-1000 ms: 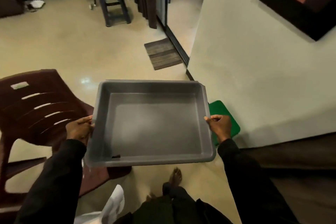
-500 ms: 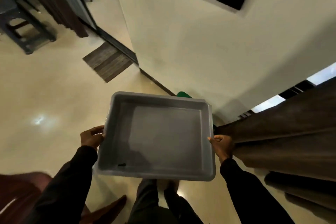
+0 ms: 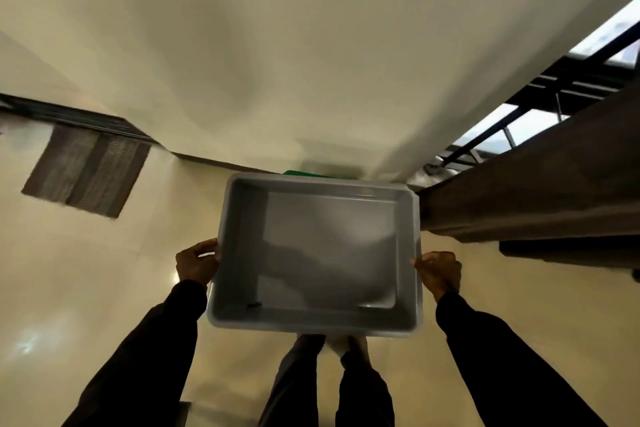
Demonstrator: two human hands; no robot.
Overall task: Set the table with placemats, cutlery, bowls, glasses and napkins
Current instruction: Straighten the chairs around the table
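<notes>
I carry a grey plastic tub (image 3: 239,239) level in front of me, above the floor. Nothing lies in it except a small dark speck near its front left corner. My left hand (image 3: 196,263) grips its left rim and my right hand (image 3: 439,270) grips its right rim. Both arms are in dark sleeves. No placemats, cutlery, bowls, glasses or napkins are in view.
A cream wall (image 3: 277,62) stands right ahead. A green object (image 3: 304,173) peeks out behind the tub at the wall's foot. Brown curtains (image 3: 540,184) hang at right before a window (image 3: 533,128). A striped doormat (image 3: 86,170) lies at left on the glossy floor.
I have turned right with the tub, still held by both hands. The brown chair and stool have left the view; the wall and curtains are now close ahead.
</notes>
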